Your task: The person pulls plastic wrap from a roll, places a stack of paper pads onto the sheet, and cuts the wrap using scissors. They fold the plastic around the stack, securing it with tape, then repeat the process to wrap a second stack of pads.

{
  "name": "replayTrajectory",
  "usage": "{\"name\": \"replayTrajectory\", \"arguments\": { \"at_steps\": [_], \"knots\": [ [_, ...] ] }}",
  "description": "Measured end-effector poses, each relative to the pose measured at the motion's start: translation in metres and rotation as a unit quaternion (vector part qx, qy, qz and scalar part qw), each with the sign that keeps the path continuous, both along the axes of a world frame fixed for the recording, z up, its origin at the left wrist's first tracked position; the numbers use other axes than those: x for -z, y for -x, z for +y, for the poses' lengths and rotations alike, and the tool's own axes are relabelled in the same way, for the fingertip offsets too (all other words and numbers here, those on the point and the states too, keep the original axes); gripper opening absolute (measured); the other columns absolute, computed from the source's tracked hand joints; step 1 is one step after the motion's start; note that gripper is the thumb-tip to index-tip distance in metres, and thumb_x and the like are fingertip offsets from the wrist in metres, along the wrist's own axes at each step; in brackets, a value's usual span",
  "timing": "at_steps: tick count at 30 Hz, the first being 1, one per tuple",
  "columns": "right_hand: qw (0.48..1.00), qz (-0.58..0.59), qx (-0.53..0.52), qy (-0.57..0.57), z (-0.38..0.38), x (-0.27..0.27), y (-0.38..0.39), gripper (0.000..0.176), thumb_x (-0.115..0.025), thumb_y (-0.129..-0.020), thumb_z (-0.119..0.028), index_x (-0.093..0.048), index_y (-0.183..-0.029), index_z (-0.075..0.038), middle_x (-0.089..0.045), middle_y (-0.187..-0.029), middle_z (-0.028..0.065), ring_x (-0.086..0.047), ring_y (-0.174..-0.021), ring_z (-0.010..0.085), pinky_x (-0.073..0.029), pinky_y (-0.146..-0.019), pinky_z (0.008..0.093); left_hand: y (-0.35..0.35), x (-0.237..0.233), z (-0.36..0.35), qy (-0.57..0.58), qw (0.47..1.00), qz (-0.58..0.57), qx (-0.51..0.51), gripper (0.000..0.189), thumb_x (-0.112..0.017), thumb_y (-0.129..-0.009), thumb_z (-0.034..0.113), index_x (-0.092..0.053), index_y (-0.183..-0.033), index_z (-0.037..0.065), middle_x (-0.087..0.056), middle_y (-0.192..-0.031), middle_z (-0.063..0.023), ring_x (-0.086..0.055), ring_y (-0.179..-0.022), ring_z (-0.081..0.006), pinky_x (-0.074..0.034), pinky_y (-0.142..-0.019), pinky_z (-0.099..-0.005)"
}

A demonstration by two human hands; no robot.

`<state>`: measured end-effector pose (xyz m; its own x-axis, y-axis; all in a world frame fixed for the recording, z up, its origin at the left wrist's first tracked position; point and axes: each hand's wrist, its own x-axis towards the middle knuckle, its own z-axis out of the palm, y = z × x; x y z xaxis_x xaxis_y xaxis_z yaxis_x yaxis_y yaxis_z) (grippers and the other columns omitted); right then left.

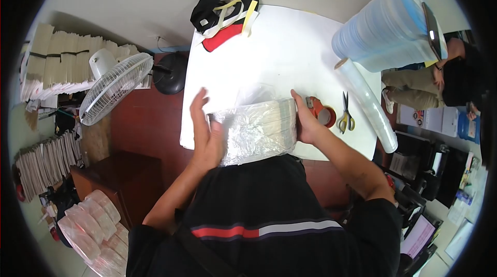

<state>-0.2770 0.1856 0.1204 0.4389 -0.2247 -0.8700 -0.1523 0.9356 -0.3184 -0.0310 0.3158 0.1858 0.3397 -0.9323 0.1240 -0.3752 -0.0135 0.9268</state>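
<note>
A block-shaped package (pixel 259 129) wrapped in shiny clear plastic is at the front edge of the white table, close against my body. What lies under the wrap I cannot make out. My right hand (pixel 307 123) grips the package's right end. At the opposite end is my left hand (pixel 207 140), slightly blurred, its fingers stretched up and apart and its thumb side against the wrap. Loose clear film (pixel 256 92) sticks up behind the package. Just right of my right hand lie an orange tape dispenser (pixel 314 103) and scissors (pixel 347 116) with yellow-and-black handles.
A roll of clear stretch film (pixel 366 103) lies along the right side of the white table (pixel 290 39). Behind it stands a large wrapped bluish roll (pixel 388 23) with a phone on it. A black-and-red bag (pixel 225 16) sits far left. A fan (pixel 116 88) stands left; another person (pixel 419 85) is right.
</note>
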Motion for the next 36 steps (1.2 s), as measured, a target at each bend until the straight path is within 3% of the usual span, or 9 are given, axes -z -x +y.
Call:
{"name": "replayTrajectory", "arguments": {
  "at_steps": [2,5,9,13,16,20,26,28,36],
  "knots": [
    [0.998,0.018,-0.022,-0.061,-0.003,0.000,0.003,0.105,-0.041,-0.083,-0.085,-0.037,-0.155,-0.008,-0.031,-0.161,0.0183,-0.033,-0.144,0.0423,-0.026,-0.108,0.0714,-0.016,0.038,0.010,-0.128,0.968,0.197,-0.091,0.087,-0.036,-0.103,0.061,-0.017,-0.157,-0.004,-0.031,-0.154,-0.0193,-0.040,-0.136,-0.0322,-0.028,-0.115,-0.0480],
    [0.994,0.033,-0.024,-0.105,-0.002,-0.010,0.002,0.099,-0.042,-0.084,-0.079,-0.039,-0.153,-0.008,-0.034,-0.159,0.0176,-0.034,-0.143,0.0412,-0.025,-0.109,0.0706,-0.043,0.073,0.015,-0.308,0.770,0.552,-0.087,0.095,-0.031,-0.098,0.073,-0.023,-0.157,-0.001,-0.038,-0.154,-0.0206,-0.045,-0.136,-0.0359,-0.036,-0.112,-0.0524],
    [0.994,0.020,-0.026,-0.107,0.002,-0.019,-0.007,0.090,-0.046,-0.085,-0.069,-0.043,-0.149,-0.006,-0.039,-0.155,0.0173,-0.040,-0.137,0.0400,-0.030,-0.106,0.0683,-0.031,0.049,0.006,-0.374,0.615,0.694,-0.021,0.091,-0.033,-0.094,0.075,-0.045,-0.149,0.004,-0.057,-0.141,-0.0187,-0.057,-0.127,-0.0373,-0.046,-0.107,-0.0521],
    [0.999,0.021,0.001,-0.047,0.005,-0.038,-0.010,0.084,-0.051,-0.085,-0.059,-0.045,-0.147,-0.003,-0.051,-0.147,0.0166,-0.048,-0.134,0.0337,-0.036,-0.111,0.0528,-0.030,0.034,0.016,-0.323,0.632,0.704,-0.016,0.080,-0.046,-0.090,0.052,-0.037,-0.154,0.006,-0.049,-0.150,-0.0202,-0.053,-0.132,-0.0354,-0.043,-0.109,-0.0481],
    [0.989,-0.072,0.016,0.125,-0.006,-0.066,-0.005,0.081,-0.057,-0.083,-0.052,-0.048,-0.144,-0.001,-0.056,-0.141,0.0161,-0.051,-0.130,0.0324,-0.038,-0.112,0.0446,-0.029,0.028,0.011,-0.173,0.757,0.631,-0.010,0.091,-0.054,-0.086,0.048,-0.022,-0.161,0.008,-0.033,-0.161,-0.0189,-0.043,-0.141,-0.0329,-0.036,-0.115,-0.0441],
    [0.897,-0.183,-0.005,0.403,-0.024,-0.088,0.007,0.113,-0.073,-0.068,-0.036,-0.015,-0.159,-0.002,-0.034,-0.157,0.0204,-0.035,-0.144,0.0316,-0.027,-0.119,0.0401,-0.042,-0.002,-0.014,0.046,0.804,0.580,0.125,0.115,-0.071,-0.078,0.043,-0.001,-0.164,0.010,-0.020,-0.166,-0.0172,-0.035,-0.146,-0.0317,-0.031,-0.118,-0.0411],
    [0.751,-0.023,-0.228,0.619,-0.013,-0.096,0.007,0.136,-0.079,-0.053,-0.009,0.004,-0.161,-0.002,-0.024,-0.161,0.0228,-0.024,-0.150,0.0337,-0.020,-0.122,0.0379,-0.067,0.037,-0.029,-0.222,0.886,0.375,0.158,0.122,-0.095,-0.063,0.019,-0.020,-0.158,0.005,-0.043,-0.150,-0.0142,-0.042,-0.138,-0.0274,-0.037,-0.114,-0.0418],
    [0.662,-0.045,-0.233,0.711,-0.002,-0.061,0.016,0.137,-0.078,-0.052,-0.013,0.005,-0.161,-0.003,-0.020,-0.161,0.0263,-0.021,-0.150,0.0392,-0.019,-0.122,0.0407,-0.061,0.065,0.004,-0.138,0.963,0.106,0.208,0.121,-0.098,-0.060,0.016,-0.025,-0.155,0.004,-0.044,-0.149,-0.0141,-0.043,-0.136,-0.0266,-0.038,-0.114,-0.0426],
    [0.638,-0.077,-0.305,0.703,0.048,-0.002,0.049,0.143,-0.088,-0.058,-0.019,0.009,-0.161,-0.008,-0.010,-0.164,0.0283,-0.014,-0.152,0.0450,-0.018,-0.123,0.0465,-0.041,0.091,0.056,-0.117,0.940,0.189,0.258,0.117,-0.090,-0.067,0.014,-0.019,-0.158,0.002,-0.041,-0.154,-0.0165,-0.042,-0.141,-0.0258,-0.033,-0.118,-0.0404]
  ]
}}
